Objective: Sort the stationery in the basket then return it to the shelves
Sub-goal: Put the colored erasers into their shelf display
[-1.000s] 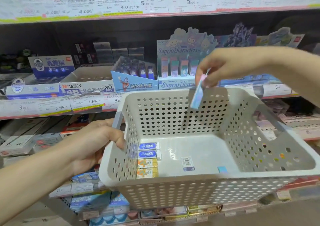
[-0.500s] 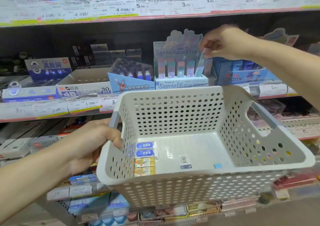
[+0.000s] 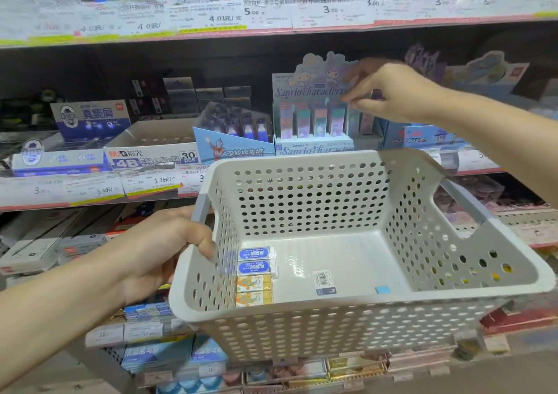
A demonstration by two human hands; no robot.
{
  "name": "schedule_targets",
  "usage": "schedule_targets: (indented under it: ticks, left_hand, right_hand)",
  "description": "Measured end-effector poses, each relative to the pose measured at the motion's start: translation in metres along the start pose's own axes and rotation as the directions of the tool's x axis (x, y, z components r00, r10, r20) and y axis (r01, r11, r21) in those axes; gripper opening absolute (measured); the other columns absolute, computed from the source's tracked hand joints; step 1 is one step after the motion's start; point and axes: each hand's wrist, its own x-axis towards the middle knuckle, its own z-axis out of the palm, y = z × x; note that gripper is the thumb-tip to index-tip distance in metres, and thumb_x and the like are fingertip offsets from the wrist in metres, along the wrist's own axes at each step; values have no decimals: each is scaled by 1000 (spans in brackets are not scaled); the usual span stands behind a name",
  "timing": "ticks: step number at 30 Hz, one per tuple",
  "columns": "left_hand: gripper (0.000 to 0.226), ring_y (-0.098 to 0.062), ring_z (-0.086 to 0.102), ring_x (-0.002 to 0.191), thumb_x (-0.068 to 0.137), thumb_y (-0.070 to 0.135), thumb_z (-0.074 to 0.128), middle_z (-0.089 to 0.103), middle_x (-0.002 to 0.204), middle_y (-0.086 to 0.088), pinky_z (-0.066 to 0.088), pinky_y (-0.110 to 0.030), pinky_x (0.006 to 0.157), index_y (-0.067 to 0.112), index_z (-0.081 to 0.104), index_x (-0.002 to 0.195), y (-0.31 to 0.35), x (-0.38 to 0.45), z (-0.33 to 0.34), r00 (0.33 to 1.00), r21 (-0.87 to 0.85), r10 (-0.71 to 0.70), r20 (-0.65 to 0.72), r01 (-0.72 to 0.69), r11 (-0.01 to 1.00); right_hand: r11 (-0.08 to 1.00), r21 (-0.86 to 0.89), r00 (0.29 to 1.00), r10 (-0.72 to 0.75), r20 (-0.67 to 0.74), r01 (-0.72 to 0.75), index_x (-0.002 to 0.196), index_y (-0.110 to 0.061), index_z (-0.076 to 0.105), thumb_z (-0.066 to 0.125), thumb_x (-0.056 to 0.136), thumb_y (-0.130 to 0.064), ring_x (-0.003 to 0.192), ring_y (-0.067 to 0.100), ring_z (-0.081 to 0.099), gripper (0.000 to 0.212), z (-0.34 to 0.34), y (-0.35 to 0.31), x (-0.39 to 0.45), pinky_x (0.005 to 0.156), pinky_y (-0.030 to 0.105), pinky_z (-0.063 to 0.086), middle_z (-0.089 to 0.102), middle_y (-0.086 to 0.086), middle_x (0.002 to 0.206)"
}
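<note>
basket (image 3: pixel 347 327): pale grey, perforated, held before the shelves | inside, against left wall: 2 blue erasers (image 3: pixel 256 260), 2 orange erasers (image 3: pixel 253 291); 1 barcode sticker (image 3: pixel 323 282) on floor | left hand (image 3: pixel 157 254): grip curled round basket handle | right hand (image 3: pixel 389 91): at display box (image 3: pixel 314 121) on middle shelf, fingers pinched; whether they hold anything cannot be told

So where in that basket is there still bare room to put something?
Most of the basket floor is bare, from the erasers stacked along its left wall across to the right wall, apart from a barcode sticker and a small blue piece.
</note>
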Motion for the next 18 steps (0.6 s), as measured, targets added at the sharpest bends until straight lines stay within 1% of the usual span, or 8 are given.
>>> schedule_targets:
  ticks: [3,6,8,13,15,16,17,18]
  left_hand:
    - [73,-34,59,83,49,4,54,63,101,-27,50,-34,71,0,56,122,-3,1,-2,999,-5,21,-36,-21,1000]
    - [74,-34,59,85,49,6,56,62,109,-32,49,-36,74,-1,55,123,-4,0,-4,999,-17,8,-54,-9,1000]
    - [76,-34,58,87,49,6,57,61,115,-33,48,-36,76,0,55,124,-3,0,-4,998,-19,12,-68,-13,1000]
    - [75,-33,60,83,48,5,56,62,111,-32,50,-34,71,1,56,123,-3,-3,-3,998,-17,36,-50,-37,999]
    - [74,-30,61,78,49,5,55,64,103,-26,52,-29,66,1,56,123,-2,-5,-3,998,-22,57,-34,-58,998]
    - [74,-28,61,76,49,5,54,63,100,-23,53,-28,63,1,56,122,-2,-6,-3,998,-28,63,-28,-64,998]
    - [74,-28,61,75,49,5,54,63,99,-22,53,-27,61,1,56,122,-2,-7,-3,998,-34,64,-24,-65,997]
    - [74,-28,61,75,49,5,54,63,98,-22,53,-27,62,1,56,122,-2,-8,-4,998,-36,64,-21,-64,997]
  right_hand:
    - [988,122,995,94,-24,-91,124,-8,62,43,88,3,104,5,50,42,11,-3,-15,87,13,31,55,5,134]
    - [972,210,993,118,-29,-109,133,-8,53,40,81,10,131,12,42,56,20,-3,-27,103,17,26,49,4,141]
    - [971,210,991,125,-40,-114,131,-7,54,40,81,10,132,17,43,55,19,-3,-26,103,18,27,49,4,141]
    - [988,116,990,116,-85,-106,133,-6,52,41,82,8,127,25,50,54,25,-5,-28,106,28,34,49,11,140]
    - [986,129,989,114,-95,-101,132,-4,52,42,82,9,114,14,61,53,26,-8,-30,99,27,39,48,11,141]
    - [984,144,988,119,-97,-104,132,-3,53,42,82,9,92,-2,66,52,26,-9,-30,89,22,42,49,12,140]
    - [981,160,987,127,-101,-109,131,-2,53,42,83,9,66,-11,62,51,26,-10,-29,76,16,40,52,15,136]
    - [978,174,985,136,-110,-116,129,0,55,41,83,10,48,-6,56,49,26,-10,-29,64,11,38,58,21,128]
